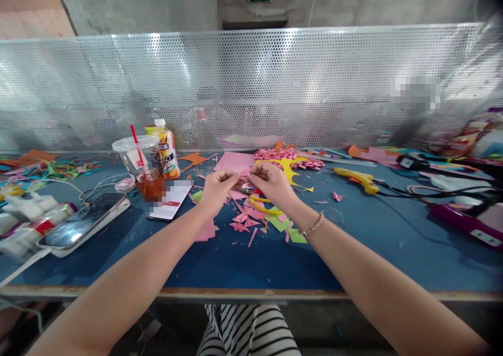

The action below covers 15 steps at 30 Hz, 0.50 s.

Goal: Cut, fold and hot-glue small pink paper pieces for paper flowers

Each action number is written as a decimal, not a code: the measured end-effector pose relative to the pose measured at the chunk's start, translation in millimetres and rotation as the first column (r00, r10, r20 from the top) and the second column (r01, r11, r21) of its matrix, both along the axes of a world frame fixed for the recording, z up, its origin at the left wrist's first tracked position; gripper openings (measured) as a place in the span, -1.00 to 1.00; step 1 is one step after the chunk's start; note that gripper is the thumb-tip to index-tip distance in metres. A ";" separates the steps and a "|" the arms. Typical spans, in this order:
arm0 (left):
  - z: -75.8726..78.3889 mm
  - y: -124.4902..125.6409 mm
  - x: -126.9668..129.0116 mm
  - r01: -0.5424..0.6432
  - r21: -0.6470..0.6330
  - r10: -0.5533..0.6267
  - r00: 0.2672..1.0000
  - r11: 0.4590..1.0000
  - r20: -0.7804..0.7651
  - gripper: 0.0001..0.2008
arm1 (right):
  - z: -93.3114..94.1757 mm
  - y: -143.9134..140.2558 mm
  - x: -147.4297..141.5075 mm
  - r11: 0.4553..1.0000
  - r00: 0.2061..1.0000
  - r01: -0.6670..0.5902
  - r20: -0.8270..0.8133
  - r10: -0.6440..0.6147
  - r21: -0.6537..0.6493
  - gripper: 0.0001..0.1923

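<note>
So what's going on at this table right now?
A person sits at a blue table, pinching a small pink paper piece between the left hand and right hand. Pink paper scraps and yellow-handled scissors lie just below the hands. A plastic cup and phone sit to the left.

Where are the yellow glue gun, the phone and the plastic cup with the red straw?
Yellow glue gun (357, 178): head view, on its body.
Phone (80, 222): head view, middle of screen.
Plastic cup (142, 163): head view, on its clear wall.
</note>
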<state>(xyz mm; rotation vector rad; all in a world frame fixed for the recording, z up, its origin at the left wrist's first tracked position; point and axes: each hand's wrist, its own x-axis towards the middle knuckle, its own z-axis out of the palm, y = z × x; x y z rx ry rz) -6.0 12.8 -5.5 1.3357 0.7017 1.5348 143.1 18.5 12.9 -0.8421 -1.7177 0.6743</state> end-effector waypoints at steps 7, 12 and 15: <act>4.2 -2.4 3.2 0.072 -0.138 -0.046 0.983 0.988 0.178 -0.92 | -3.1 0.0 -1.0 0.989 0.993 -0.111 -0.047 0.107 -0.098 -0.81; 8.0 -8.2 6.1 0.090 -0.193 -0.049 0.977 0.977 0.210 -0.92 | -7.1 3.3 0.0 0.999 0.998 -0.034 0.051 0.035 -0.029 -0.75; 8.1 -8.9 6.5 0.115 -0.212 -0.070 0.975 0.970 0.212 -0.92 | -7.7 4.3 0.0 1.000 0.998 -0.018 0.066 0.018 -0.002 -0.78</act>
